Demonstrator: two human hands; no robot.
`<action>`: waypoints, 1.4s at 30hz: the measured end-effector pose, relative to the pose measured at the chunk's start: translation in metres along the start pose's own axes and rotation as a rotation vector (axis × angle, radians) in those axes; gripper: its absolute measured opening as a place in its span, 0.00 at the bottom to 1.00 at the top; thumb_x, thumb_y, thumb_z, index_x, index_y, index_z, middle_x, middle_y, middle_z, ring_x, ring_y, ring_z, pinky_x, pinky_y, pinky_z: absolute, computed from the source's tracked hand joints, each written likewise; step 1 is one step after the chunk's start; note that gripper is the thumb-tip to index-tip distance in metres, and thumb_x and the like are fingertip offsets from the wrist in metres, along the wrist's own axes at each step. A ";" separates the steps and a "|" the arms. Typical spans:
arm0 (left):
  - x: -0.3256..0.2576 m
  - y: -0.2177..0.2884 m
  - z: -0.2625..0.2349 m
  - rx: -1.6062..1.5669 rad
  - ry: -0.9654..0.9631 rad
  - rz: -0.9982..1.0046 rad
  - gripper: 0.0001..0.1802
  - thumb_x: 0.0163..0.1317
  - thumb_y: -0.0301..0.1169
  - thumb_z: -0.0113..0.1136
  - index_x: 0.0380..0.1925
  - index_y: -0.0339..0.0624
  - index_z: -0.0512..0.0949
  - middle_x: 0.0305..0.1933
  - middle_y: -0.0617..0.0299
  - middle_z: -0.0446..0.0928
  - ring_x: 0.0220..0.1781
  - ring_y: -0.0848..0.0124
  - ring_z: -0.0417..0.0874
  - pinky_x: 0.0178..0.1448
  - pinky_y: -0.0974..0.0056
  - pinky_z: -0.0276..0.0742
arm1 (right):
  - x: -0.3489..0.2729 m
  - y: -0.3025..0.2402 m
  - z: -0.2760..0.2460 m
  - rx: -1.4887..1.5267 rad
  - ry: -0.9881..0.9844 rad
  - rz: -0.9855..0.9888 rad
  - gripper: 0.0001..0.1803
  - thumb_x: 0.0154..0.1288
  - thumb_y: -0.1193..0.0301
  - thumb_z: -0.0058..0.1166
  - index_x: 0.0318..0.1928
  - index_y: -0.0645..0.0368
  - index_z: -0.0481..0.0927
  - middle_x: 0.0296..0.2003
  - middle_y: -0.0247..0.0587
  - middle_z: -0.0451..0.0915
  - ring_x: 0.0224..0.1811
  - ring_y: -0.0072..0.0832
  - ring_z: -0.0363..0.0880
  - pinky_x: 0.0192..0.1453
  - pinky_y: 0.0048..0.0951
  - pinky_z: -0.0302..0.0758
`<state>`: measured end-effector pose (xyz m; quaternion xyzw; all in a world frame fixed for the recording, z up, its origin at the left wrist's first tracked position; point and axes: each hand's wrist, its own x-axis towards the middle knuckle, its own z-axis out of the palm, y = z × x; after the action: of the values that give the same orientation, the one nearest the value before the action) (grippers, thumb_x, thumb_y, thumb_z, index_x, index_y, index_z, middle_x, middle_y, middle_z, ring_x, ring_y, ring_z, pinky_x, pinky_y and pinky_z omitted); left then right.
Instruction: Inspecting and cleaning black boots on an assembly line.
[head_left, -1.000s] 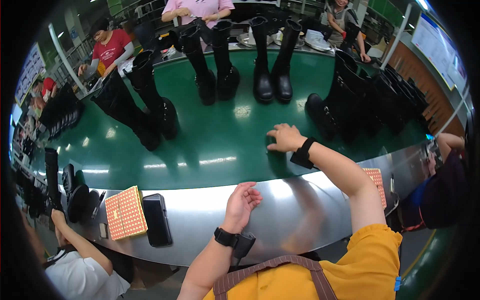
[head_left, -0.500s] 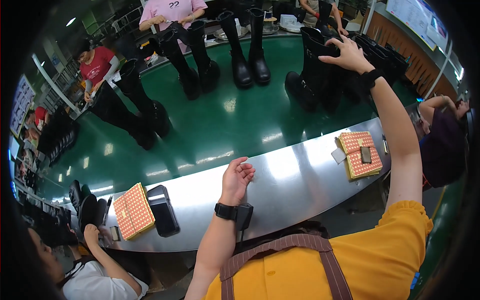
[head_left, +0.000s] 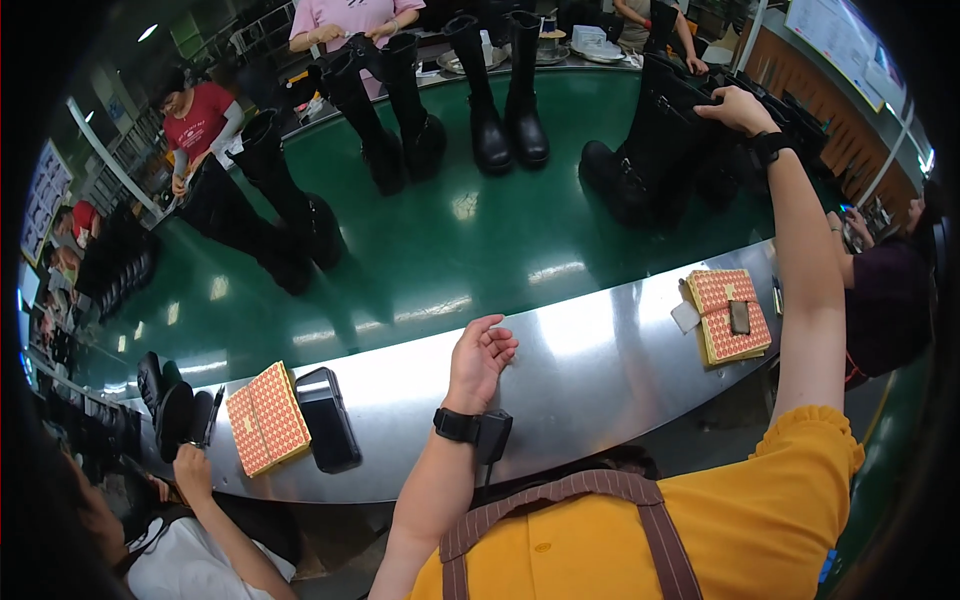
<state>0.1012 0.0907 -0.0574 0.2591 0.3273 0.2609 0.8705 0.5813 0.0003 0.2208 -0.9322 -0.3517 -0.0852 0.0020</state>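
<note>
My right hand [head_left: 738, 110] reaches out over the green table surface at the right. Its fingers are closed on the upper edge of a tall black boot [head_left: 668, 125], which leans a little toward the right. More dark boots crowd behind and beside that one, and their outlines merge. My left hand [head_left: 482, 362] rests above the metal table edge with palm half turned up and fingers loosely curled. There is nothing in it.
Tall black boots [head_left: 508, 120] stand across the green table [head_left: 440, 240]. Along the metal ledge [head_left: 590, 370] lie patterned paper stacks [head_left: 268, 420] [head_left: 728, 310] and a dark phone [head_left: 328, 420]. A neighbour's hand [head_left: 192, 470] is at the lower left, beside black shoes [head_left: 175, 420].
My right hand has gone from spread fingers to closed on the boot's top. The boot has tilted and shifted right. My left hand stays nearly where it was.
</note>
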 end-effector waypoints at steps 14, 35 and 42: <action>-0.006 0.000 0.017 0.406 -0.159 0.292 0.19 0.69 0.32 0.58 0.57 0.40 0.72 0.47 0.59 0.77 0.44 0.72 0.81 0.42 0.70 0.82 | -0.111 -0.069 -0.058 0.170 0.495 -0.300 0.28 0.53 0.50 0.67 0.46 0.59 0.87 0.32 0.54 0.85 0.40 0.46 0.86 0.49 0.40 0.80; -0.092 -0.016 0.054 0.467 -0.209 0.759 0.36 0.45 0.16 0.50 0.62 0.30 0.69 0.51 0.56 0.78 0.55 0.64 0.79 0.62 0.64 0.71 | -0.363 -0.049 0.064 1.016 0.865 -0.541 0.66 0.46 0.40 0.73 0.74 0.59 0.46 0.72 0.54 0.52 0.72 0.42 0.56 0.74 0.45 0.59; -0.103 -0.003 0.017 0.564 0.048 1.008 0.14 0.50 0.13 0.55 0.39 0.25 0.79 0.52 0.53 0.75 0.51 0.61 0.78 0.58 0.62 0.74 | -0.395 -0.114 0.182 1.121 0.060 -0.046 0.37 0.49 0.65 0.76 0.55 0.70 0.73 0.48 0.54 0.80 0.51 0.42 0.80 0.58 0.37 0.74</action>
<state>0.0473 0.0193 -0.0037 0.5989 0.2402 0.5519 0.5283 0.2437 -0.1606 -0.0286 -0.7779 -0.3632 0.0883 0.5051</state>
